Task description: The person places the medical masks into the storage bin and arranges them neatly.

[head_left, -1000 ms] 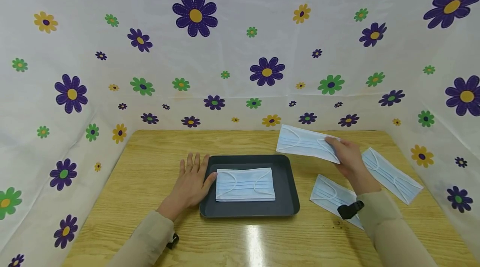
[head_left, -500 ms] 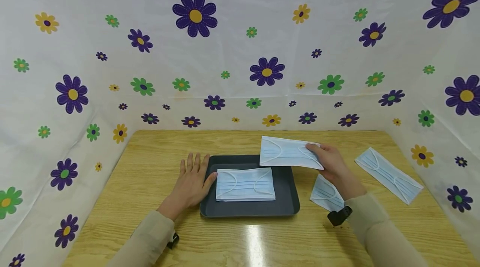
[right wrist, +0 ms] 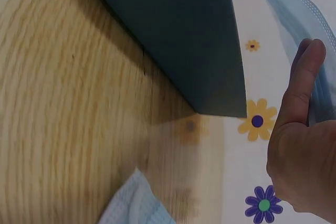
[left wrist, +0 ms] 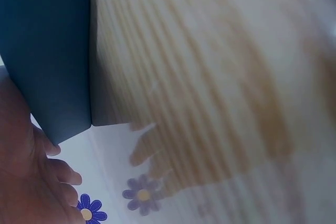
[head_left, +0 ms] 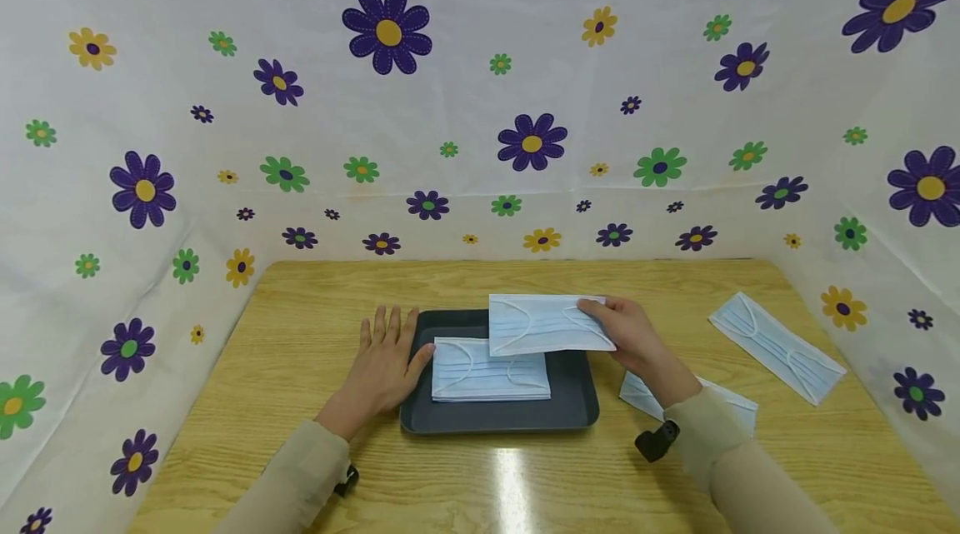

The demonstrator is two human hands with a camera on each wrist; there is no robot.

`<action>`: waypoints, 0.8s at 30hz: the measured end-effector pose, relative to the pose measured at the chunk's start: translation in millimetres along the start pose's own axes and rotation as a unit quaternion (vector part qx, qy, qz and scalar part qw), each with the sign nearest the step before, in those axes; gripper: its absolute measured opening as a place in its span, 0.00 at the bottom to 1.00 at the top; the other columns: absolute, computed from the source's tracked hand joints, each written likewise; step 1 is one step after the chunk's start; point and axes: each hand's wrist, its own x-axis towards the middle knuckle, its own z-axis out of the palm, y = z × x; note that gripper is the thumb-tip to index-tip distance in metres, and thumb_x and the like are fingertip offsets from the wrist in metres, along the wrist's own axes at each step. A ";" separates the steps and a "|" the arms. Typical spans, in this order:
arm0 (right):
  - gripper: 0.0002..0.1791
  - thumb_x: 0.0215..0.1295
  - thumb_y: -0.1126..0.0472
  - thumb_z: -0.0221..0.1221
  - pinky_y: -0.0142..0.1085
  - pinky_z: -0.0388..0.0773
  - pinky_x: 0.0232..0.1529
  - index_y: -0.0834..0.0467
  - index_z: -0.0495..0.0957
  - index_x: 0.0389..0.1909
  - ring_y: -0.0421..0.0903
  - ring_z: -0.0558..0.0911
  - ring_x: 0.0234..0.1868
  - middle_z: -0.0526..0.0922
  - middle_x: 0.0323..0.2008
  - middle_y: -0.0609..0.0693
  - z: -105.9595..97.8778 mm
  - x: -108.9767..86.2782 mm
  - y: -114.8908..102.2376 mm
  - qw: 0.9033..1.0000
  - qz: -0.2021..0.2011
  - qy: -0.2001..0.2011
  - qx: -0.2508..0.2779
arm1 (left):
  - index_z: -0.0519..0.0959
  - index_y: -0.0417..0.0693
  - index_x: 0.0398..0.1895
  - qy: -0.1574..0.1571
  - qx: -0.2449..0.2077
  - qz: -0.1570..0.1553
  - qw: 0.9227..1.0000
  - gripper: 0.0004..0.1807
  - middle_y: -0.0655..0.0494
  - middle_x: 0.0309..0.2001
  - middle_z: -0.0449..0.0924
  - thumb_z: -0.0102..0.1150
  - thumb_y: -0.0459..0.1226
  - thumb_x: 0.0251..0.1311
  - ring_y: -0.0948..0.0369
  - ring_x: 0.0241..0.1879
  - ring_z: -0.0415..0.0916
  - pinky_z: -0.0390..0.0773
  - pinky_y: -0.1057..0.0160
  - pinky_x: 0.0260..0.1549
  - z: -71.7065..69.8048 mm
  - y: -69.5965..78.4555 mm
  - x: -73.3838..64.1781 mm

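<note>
My right hand [head_left: 626, 332] pinches a light blue face mask [head_left: 543, 326] by its right end, thumb on top. The mask overlaps the back right of a dark grey tray [head_left: 577, 416] in the head view, in front of part of a neat stack of masks [head_left: 480, 380] lying in it. At the tray's left side my left hand [head_left: 382, 371] rests with fingers spread, the thumb reaching over the rim. In the right wrist view the held mask [right wrist: 320, 40] shows behind the fingers, higher than the tray's wall [right wrist: 173, 35].
Two more masks lie on the wooden table [head_left: 315, 467] to the right: one mask [head_left: 776, 346] farther out, another mask [head_left: 731, 402] partly hidden under my right forearm. A white flowered cloth [head_left: 465, 101] hangs behind the table and at both sides.
My right hand has carried its mask left and toward me, from beside the tray to above it. The left hand has stayed in place.
</note>
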 end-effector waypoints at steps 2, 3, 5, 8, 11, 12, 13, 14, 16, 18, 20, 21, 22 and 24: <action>0.29 0.81 0.55 0.56 0.28 0.86 0.39 0.76 0.71 0.69 0.36 0.87 0.35 0.88 0.37 0.44 5.2 0.3 1.0 1.000 -0.004 -0.009 0.003 | 0.49 0.42 0.86 -0.001 0.000 0.000 1.000 0.42 0.29 0.83 0.45 0.37 0.60 0.82 0.33 0.84 0.35 0.37 0.28 0.79 0.2 -0.4 0.0; 0.29 0.81 0.56 0.56 0.28 0.85 0.38 0.76 0.71 0.68 0.36 0.87 0.34 0.88 0.36 0.43 7.9 0.4 1.5 1.000 -0.004 -0.011 0.006 | 0.49 0.42 0.86 -0.001 0.000 0.000 1.000 0.42 0.29 0.83 0.45 0.37 0.60 0.82 0.33 0.84 0.35 0.37 0.28 0.79 0.3 -0.5 0.1; 0.28 0.81 0.56 0.56 0.28 0.85 0.37 0.77 0.72 0.66 0.36 0.87 0.34 0.88 0.35 0.43 13.7 0.0 1.9 1.000 -0.003 -0.015 0.006 | 0.49 0.42 0.86 0.000 0.000 0.000 1.000 0.42 0.29 0.83 0.45 0.38 0.60 0.82 0.33 0.84 0.35 0.37 0.28 0.79 0.6 -0.9 0.1; 0.26 0.80 0.56 0.57 0.28 0.85 0.36 0.76 0.74 0.64 0.36 0.87 0.33 0.88 0.34 0.44 23.4 -0.8 2.2 1.000 0.005 -0.013 0.003 | 0.49 0.42 0.86 0.000 0.000 -0.001 1.000 0.42 0.29 0.83 0.45 0.37 0.59 0.82 0.33 0.84 0.35 0.37 0.28 0.79 1.0 -1.3 0.2; 0.26 0.79 0.56 0.58 0.29 0.85 0.36 0.75 0.76 0.63 0.37 0.86 0.32 0.88 0.33 0.44 33.6 -1.0 2.9 1.000 0.010 -0.011 -0.002 | 0.49 0.42 0.86 0.000 0.000 -0.001 1.000 0.42 0.29 0.83 0.45 0.37 0.59 0.82 0.33 0.84 0.35 0.37 0.28 0.79 1.0 -1.6 0.3; 0.25 0.79 0.56 0.59 0.29 0.85 0.35 0.75 0.76 0.62 0.37 0.86 0.32 0.88 0.33 0.45 37.1 -0.8 3.4 1.000 0.009 -0.011 -0.003 | 0.49 0.42 0.86 -0.001 0.000 -0.002 1.000 0.42 0.29 0.83 0.45 0.37 0.59 0.82 0.33 0.84 0.35 0.37 0.28 0.79 1.0 -1.6 0.4; 0.25 0.78 0.56 0.59 0.29 0.85 0.35 0.75 0.77 0.61 0.37 0.86 0.32 0.88 0.33 0.45 40.4 -0.5 4.0 1.000 0.008 -0.013 -0.005 | 0.49 0.42 0.86 -0.001 0.001 -0.002 1.000 0.42 0.29 0.83 0.45 0.37 0.59 0.82 0.33 0.84 0.35 0.37 0.28 0.79 1.0 -1.6 0.4; 0.25 0.78 0.57 0.59 0.29 0.85 0.35 0.75 0.77 0.61 0.37 0.86 0.32 0.89 0.33 0.46 43.4 -0.3 4.7 1.000 0.006 -0.016 -0.005 | 0.49 0.42 0.86 -0.002 0.001 -0.003 1.000 0.42 0.29 0.83 0.45 0.37 0.59 0.82 0.33 0.84 0.35 0.37 0.28 0.79 0.9 -1.6 0.5; 0.24 0.78 0.57 0.59 0.29 0.85 0.35 0.76 0.78 0.60 0.37 0.87 0.32 0.89 0.33 0.46 49.0 0.3 6.3 1.000 0.002 -0.023 -0.005 | 0.49 0.43 0.86 -0.002 0.002 -0.004 1.000 0.42 0.29 0.83 0.45 0.36 0.59 0.82 0.33 0.84 0.35 0.38 0.29 0.79 0.8 -1.5 0.6; 0.24 0.78 0.57 0.59 0.29 0.85 0.35 0.76 0.78 0.60 0.37 0.87 0.32 0.89 0.33 0.47 53.9 0.7 8.0 1.000 0.000 -0.031 -0.004 | 0.49 0.43 0.86 -0.002 0.003 -0.004 1.000 0.42 0.30 0.83 0.45 0.36 0.60 0.82 0.33 0.84 0.36 0.38 0.29 0.79 0.7 -1.4 0.6; 0.24 0.79 0.58 0.58 0.29 0.85 0.35 0.76 0.77 0.60 0.37 0.87 0.32 0.89 0.33 0.47 58.0 0.9 9.6 0.999 0.002 -0.036 -0.002 | 0.49 0.43 0.86 -0.002 0.003 -0.003 1.000 0.42 0.30 0.83 0.45 0.36 0.60 0.82 0.33 0.84 0.36 0.38 0.29 0.79 0.5 -1.3 0.6; 0.24 0.78 0.58 0.59 0.29 0.85 0.35 0.76 0.78 0.59 0.37 0.87 0.32 0.89 0.33 0.47 60.1 1.2 10.3 0.999 0.004 -0.035 -0.001 | 0.49 0.43 0.86 -0.002 0.003 -0.003 1.000 0.42 0.30 0.83 0.45 0.36 0.60 0.82 0.33 0.84 0.36 0.38 0.29 0.79 0.5 -1.3 0.6; 0.23 0.78 0.58 0.59 0.29 0.85 0.35 0.76 0.78 0.59 0.37 0.86 0.32 0.89 0.33 0.47 62.0 1.4 11.0 0.999 0.008 -0.033 -0.001 | 0.49 0.43 0.86 -0.002 0.003 -0.002 1.000 0.42 0.30 0.83 0.45 0.36 0.59 0.83 0.33 0.84 0.36 0.38 0.29 0.79 0.4 -1.3 0.7; 0.23 0.78 0.58 0.59 0.28 0.84 0.35 0.75 0.78 0.58 0.37 0.85 0.32 0.88 0.32 0.47 65.7 1.6 12.0 1.000 0.012 -0.029 0.001 | 0.49 0.42 0.86 -0.002 0.003 -0.002 1.000 0.42 0.30 0.83 0.45 0.36 0.59 0.83 0.33 0.84 0.36 0.38 0.29 0.79 0.6 -1.5 0.8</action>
